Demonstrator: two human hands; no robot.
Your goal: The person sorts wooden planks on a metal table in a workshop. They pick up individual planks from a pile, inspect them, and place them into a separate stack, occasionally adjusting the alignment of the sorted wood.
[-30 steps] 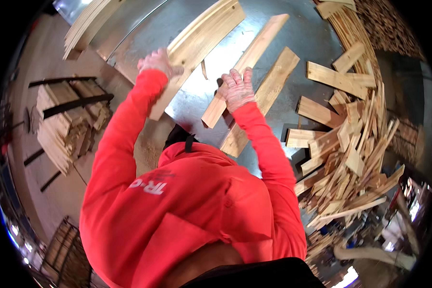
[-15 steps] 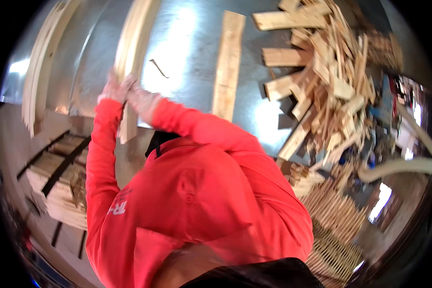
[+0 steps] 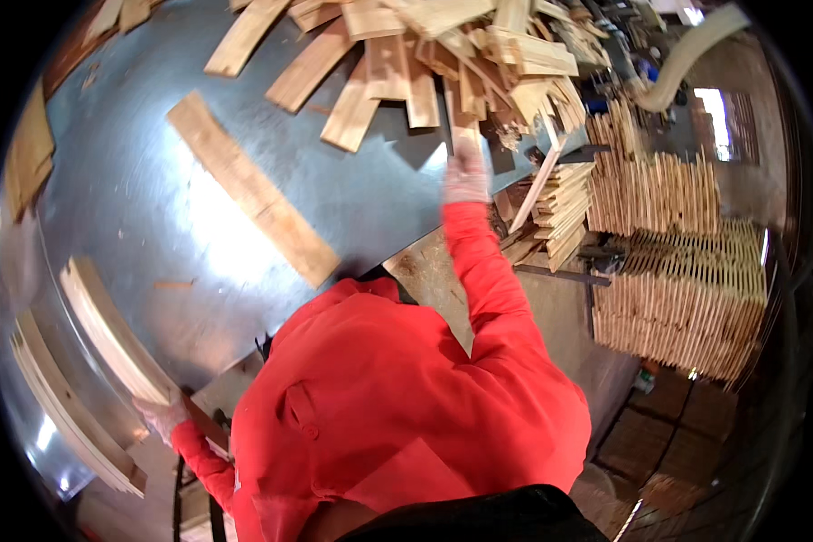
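Observation:
My left hand is closed at the near end of a short stack of pale wooden boards, which lies along the left part of the metal table. Out to the right, my right hand reaches to the near edge of a heap of loose boards. It meets the end of one board there; motion blur hides how its fingers sit. Between the hands, a single flat board lies slantwise on the table, touched by neither hand.
A second board stack lies further left. Right of the table stand a small stack of slats and large piles of stacked slats. A pale curved hose is at the far right. More boards lie at the far left edge.
My view has swung to the right. My right hand has left the board stack, where both hands were together, and reached over to the heap. My left hand has stayed at the stack.

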